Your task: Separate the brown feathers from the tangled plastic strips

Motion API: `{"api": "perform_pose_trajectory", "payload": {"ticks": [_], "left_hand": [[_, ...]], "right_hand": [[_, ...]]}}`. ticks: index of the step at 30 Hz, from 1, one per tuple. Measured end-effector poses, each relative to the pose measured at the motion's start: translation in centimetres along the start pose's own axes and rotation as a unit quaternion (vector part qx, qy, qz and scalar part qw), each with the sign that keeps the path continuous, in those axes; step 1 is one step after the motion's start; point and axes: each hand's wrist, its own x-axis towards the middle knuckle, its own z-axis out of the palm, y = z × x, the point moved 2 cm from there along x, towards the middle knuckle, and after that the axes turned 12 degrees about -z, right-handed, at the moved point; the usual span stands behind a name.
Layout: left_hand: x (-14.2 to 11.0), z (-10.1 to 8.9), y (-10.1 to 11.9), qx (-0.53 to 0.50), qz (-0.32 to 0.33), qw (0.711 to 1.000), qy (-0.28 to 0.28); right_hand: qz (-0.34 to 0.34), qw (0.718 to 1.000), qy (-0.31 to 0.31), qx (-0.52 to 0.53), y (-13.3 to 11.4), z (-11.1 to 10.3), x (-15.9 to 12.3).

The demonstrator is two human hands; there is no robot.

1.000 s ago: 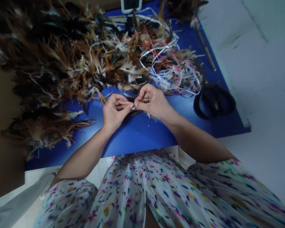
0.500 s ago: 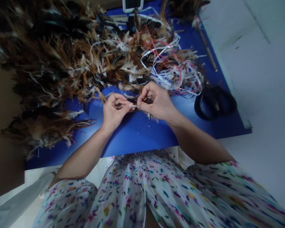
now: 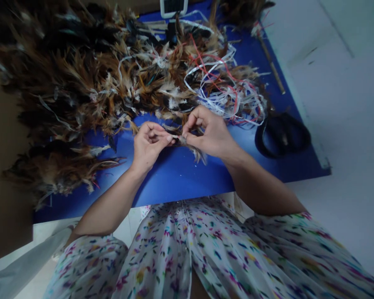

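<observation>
My left hand is closed in a pinch on the pale quill end of a small bunch of brown and grey feathers, held just above the blue table. Thumb and forefinger of my right hand pinch the same bunch a little farther along, by its downy part. A tiny red spot shows at the quill end between the two hands; whether it is string I cannot tell. The feather tips poke out below my right palm, and the rest of the bunch is partly hidden by my fingers.
A large heap of brown and black feathers covers the blue table. White and red plastic strings lie tangled on it. Black-handled scissors rest at the right. A smaller feather pile lies left, a stick far right.
My right hand has shifted slightly right, away from my left fingertips, and the gap between them is wider. More of the feather tips shows beneath my right hand.
</observation>
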Motion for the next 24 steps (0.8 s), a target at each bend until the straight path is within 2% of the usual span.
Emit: {"api": "perform_pose_trajectory", "payload": {"ticks": [8, 18, 21, 24], "left_hand": [[0.0, -0.1, 0.0, -0.022, -0.018, 0.999, -0.021], [0.3, -0.7, -0.2, -0.034, -0.044, 0.998, -0.008], [0.5, -1.1, -0.2, 0.015, 0.003, 1.000, 0.016], [0.3, -1.2, 0.5, 0.132, 0.109, 0.985, 0.014]], "right_hand": [[0.052, 0.995, 0.005, 0.081, -0.1, 0.1, 0.4], [0.133, 0.977, 0.004, 0.164, 1.1, 0.2, 0.4], [0.147, 0.973, -0.005, 0.177, 1.4, 0.3, 0.4], [0.162, 0.969, -0.013, 0.187, 1.6, 0.3, 0.3]]}}
